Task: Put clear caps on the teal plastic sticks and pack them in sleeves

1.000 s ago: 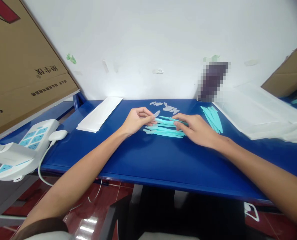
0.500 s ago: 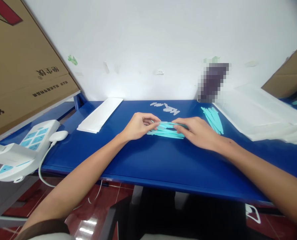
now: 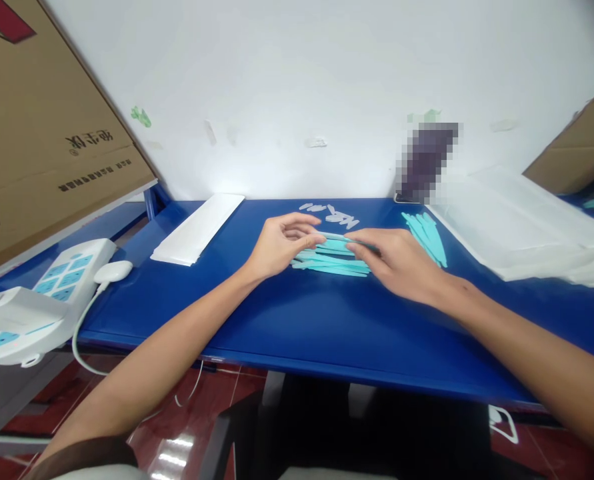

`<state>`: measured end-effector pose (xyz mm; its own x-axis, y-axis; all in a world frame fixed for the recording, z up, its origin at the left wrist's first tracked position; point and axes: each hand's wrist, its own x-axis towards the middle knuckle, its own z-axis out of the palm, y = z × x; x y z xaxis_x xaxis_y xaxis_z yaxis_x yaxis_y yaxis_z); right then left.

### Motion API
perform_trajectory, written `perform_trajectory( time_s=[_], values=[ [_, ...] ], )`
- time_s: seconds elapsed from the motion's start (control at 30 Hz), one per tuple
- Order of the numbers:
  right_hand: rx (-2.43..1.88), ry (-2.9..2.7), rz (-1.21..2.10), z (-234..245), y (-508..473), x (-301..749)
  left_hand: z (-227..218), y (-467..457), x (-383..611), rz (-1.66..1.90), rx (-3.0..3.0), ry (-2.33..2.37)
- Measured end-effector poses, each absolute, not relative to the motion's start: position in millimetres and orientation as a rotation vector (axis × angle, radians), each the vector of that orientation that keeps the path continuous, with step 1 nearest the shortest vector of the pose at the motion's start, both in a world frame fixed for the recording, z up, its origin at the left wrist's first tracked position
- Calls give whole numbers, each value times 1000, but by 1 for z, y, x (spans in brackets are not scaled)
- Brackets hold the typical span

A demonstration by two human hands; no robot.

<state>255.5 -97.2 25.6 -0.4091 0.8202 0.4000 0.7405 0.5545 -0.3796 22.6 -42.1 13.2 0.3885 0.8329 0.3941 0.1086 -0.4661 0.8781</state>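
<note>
A loose pile of thin teal strips [image 3: 333, 261] lies on the blue table [image 3: 297, 320] between my hands. My left hand [image 3: 279, 245] pinches the left end of one teal strip [image 3: 337, 237] at the top of the pile. My right hand [image 3: 399, 260] rests on the right side of the pile, its fingers closed on the other end of that strip. Small pale slips [image 3: 334, 215] lie scattered just behind the pile.
A second bunch of teal strips [image 3: 425, 237] lies to the right, next to clear plastic bags [image 3: 517, 227]. A white stack of sheets [image 3: 197, 229] sits at the left. A white power strip [image 3: 37, 300] and plug stand off the left edge. Cardboard boxes flank both sides.
My left hand moved in from the pale slips to the pile and now meets my right hand over one strip. The pile has been drawn a little tighter.
</note>
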Motion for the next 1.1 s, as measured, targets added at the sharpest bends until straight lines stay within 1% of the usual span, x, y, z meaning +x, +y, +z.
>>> perform_trajectory(
  time_s=[0.13, 0.2, 0.4, 0.6, 0.73, 0.97, 1.1],
  values=[
    [-1248, -2229, 240, 28, -100, 252, 17, -42, 18, 1065, 2196, 866],
    [-1246, -2225, 254, 28, -100, 250, 16, -44, 18, 1067, 2268, 861],
    [-1164, -2235, 303, 23, -100, 248, 12, -46, 21, 1038, 2305, 851],
    [-1186, -2241, 422, 26, -99, 248, 11, -44, 16, 911, 2245, 740],
    [-1201, -2208, 410, 30, -98, 251, 13, -42, 10, 997, 2076, 712],
    [-1234, -2214, 454, 29, -96, 255, 17, -40, 6, 991, 2191, 735],
    [-1252, -2253, 540, 31, -99, 256, 17, -41, 7, 970, 2290, 721]
  ],
)
